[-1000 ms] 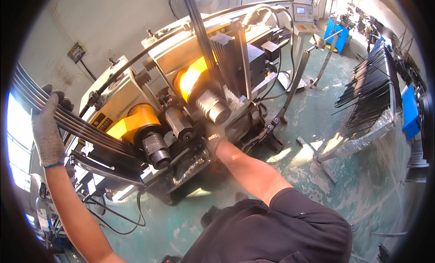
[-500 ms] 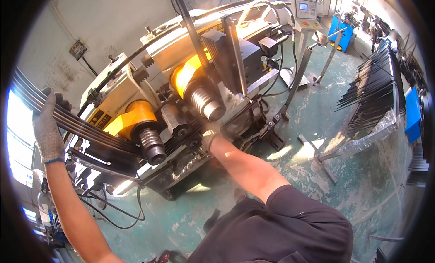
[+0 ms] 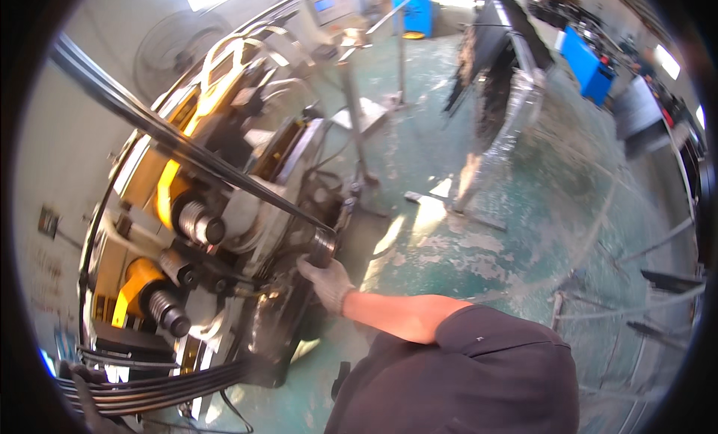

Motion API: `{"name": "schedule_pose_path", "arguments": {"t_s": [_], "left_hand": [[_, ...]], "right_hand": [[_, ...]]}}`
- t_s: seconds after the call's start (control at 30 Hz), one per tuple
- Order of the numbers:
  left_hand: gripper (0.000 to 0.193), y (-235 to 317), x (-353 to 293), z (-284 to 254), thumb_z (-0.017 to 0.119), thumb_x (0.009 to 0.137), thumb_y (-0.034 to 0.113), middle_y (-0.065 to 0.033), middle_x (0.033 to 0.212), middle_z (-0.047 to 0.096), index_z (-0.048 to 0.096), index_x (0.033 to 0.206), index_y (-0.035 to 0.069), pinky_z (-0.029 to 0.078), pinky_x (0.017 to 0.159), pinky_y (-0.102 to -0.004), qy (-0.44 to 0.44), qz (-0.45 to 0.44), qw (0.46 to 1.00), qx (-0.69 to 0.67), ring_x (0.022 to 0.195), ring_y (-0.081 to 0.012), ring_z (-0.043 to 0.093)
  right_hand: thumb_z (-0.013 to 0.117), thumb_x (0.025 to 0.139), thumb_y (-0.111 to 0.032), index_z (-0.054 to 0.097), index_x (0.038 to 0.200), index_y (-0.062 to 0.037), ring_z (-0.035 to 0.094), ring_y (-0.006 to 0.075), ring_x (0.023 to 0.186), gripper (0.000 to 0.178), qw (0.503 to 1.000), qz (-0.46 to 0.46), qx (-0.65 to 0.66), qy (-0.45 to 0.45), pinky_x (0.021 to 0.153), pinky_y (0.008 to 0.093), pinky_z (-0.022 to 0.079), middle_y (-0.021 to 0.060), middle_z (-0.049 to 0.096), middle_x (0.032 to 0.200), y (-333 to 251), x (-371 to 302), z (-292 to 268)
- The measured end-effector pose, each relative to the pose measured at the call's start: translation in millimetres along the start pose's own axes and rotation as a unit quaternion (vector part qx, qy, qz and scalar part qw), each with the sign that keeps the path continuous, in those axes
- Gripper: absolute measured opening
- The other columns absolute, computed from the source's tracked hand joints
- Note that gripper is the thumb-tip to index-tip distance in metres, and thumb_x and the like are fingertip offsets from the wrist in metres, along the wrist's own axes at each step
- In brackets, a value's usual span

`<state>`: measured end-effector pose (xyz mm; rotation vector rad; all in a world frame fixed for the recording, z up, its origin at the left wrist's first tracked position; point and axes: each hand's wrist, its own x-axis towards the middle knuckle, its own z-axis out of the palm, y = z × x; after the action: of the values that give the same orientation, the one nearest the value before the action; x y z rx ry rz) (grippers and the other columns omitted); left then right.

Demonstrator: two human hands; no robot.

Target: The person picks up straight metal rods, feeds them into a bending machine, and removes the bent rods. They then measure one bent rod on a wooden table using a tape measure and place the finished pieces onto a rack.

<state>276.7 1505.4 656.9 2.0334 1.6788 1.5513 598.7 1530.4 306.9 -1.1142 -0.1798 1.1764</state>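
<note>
In the lower left corner lies a curved stack of dark steel strips [image 3: 161, 385]. My left hand [image 3: 88, 395], gloved and in shadow, is closed round its outer end. A long dark metal bar [image 3: 198, 157] runs slantwise from the upper left across the machine, blurred by motion. At its lower end is a ribbed, rounded dark end piece [image 3: 322, 247]. My gloved right hand [image 3: 329, 283] is wrapped round this piece from below. Whether bar and end piece are one part I cannot tell.
Left of my right hand stands a machine with yellow-collared threaded spindles [image 3: 200, 223]. A stand with a small screen [image 3: 325, 6] is behind it. Farther right are a plastic-wrapped rack [image 3: 520, 109], a blue cabinet [image 3: 587, 64] and a metal floor stand [image 3: 456, 210].
The view has swung right, so the machine sits farther left. My right hand, earlier beside a spindle, now grips the ribbed end piece. My left hand still holds the strip stack, now lower in view.
</note>
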Motion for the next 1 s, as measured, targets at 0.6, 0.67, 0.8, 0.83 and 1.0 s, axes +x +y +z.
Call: {"name": "schedule_pose_path", "arguments": {"t_s": [0.6, 0.67, 0.8, 0.83, 1.0], "left_hand": [[0.039, 195.3, -181.1, 327.7, 0.066, 0.096, -0.003, -0.0113, 0.101, 0.071, 0.058, 0.134, 0.000, 0.062, 0.077, -0.0382, -0.225, -0.224, 0.847, -0.426, 0.082, -0.0250, 0.072], [0.039, 225.7, -191.3, 369.5, 0.065, 0.096, -0.004, -0.0117, 0.101, 0.071, 0.057, 0.133, -0.001, 0.063, 0.078, -0.0403, -0.260, -0.215, 0.831, -0.443, 0.082, -0.0264, 0.073], [0.036, 293.9, -225.5, 453.9, 0.065, 0.095, -0.001, -0.0138, 0.101, 0.072, 0.059, 0.131, 0.000, 0.065, 0.078, -0.0477, -0.299, -0.246, 0.758, -0.524, 0.084, -0.0297, 0.073], [0.038, 317.7, -237.1, 472.6, 0.065, 0.094, -0.003, -0.0144, 0.101, 0.072, 0.059, 0.131, 0.000, 0.065, 0.080, -0.0492, -0.300, -0.274, 0.756, -0.513, 0.085, -0.0306, 0.073], [0.038, 390.4, -279.4, 540.8, 0.058, 0.093, -0.012, -0.0143, 0.099, 0.068, 0.053, 0.129, 0.000, 0.064, 0.080, -0.0462, -0.359, -0.307, 0.698, -0.538, 0.083, -0.0306, 0.072]], "right_hand": [[0.070, 0.104, -0.018, 0.067, 0.103, -0.0056, 0.064, 0.0189, 0.061, 0.013, 0.902, -0.164, 0.146, 0.371, 0.060, 0.0383, 0.060, 0.0056, 0.067, 0.081, -120.9, -65.3, -477.0], [0.068, 0.104, -0.016, 0.066, 0.100, -0.0068, 0.063, 0.0189, 0.060, 0.010, 0.895, -0.209, 0.144, 0.368, 0.057, 0.0360, 0.057, 0.0047, 0.065, 0.075, -146.7, -65.4, -528.5], [0.067, 0.106, -0.019, 0.062, 0.093, -0.0090, 0.059, 0.0159, 0.056, 0.017, 0.866, -0.279, 0.088, 0.406, 0.056, 0.0327, 0.052, 0.0018, 0.062, 0.070, -224.9, -90.0, -602.4], [0.066, 0.106, -0.017, 0.062, 0.095, -0.0089, 0.058, 0.0157, 0.056, 0.014, 0.852, -0.296, 0.111, 0.418, 0.054, 0.0322, 0.050, 0.0017, 0.061, 0.070, -243.5, -94.9, -623.1], [0.065, 0.105, -0.012, 0.062, 0.104, -0.0073, 0.057, 0.0152, 0.056, 0.005, 0.803, -0.330, 0.099, 0.487, 0.053, 0.0320, 0.048, 0.0019, 0.060, 0.071, -285.6, -120.2, -713.5]]}}
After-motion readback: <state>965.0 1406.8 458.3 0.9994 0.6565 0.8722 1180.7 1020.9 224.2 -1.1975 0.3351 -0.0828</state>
